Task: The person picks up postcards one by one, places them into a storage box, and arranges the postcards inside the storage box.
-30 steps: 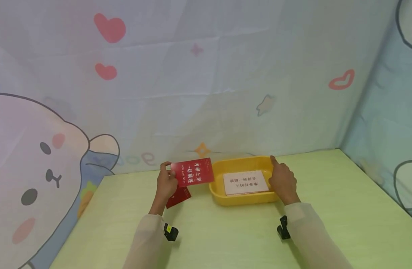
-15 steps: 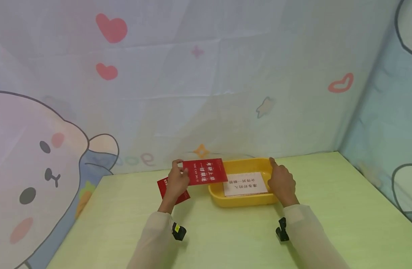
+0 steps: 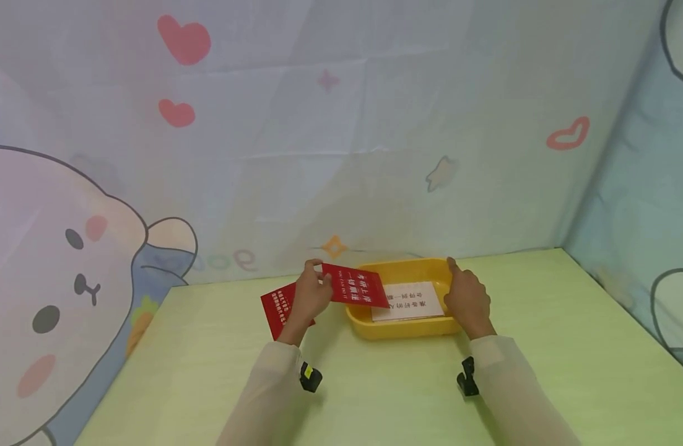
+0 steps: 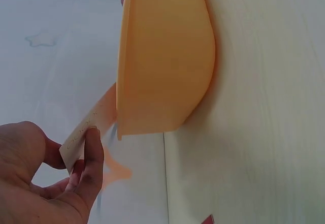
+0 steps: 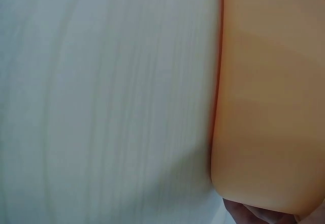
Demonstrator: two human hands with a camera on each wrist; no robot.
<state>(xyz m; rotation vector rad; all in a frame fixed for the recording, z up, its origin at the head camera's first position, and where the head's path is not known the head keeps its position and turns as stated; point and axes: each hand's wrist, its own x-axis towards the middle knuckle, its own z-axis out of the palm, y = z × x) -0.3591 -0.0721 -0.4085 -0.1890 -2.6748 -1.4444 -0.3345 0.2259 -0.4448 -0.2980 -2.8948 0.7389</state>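
Flat red card (image 3: 356, 286) over the left end of a rounded yellow tray (image 3: 408, 329), pinched between left hand (image 3: 313, 295) thumb and fingers, right hand (image 3: 468, 300) gripping the opposite end, faintly grained pale-green table (image 3: 386, 396), creased cartoon-print cloth (image 3: 374, 155) behind.

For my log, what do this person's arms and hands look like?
The left sleeve and right sleeve are long, plain and off-white. A small black device sits at the left wrist, with a yellow patch; another black device is at the right. The left hand and right hand are ungloved.
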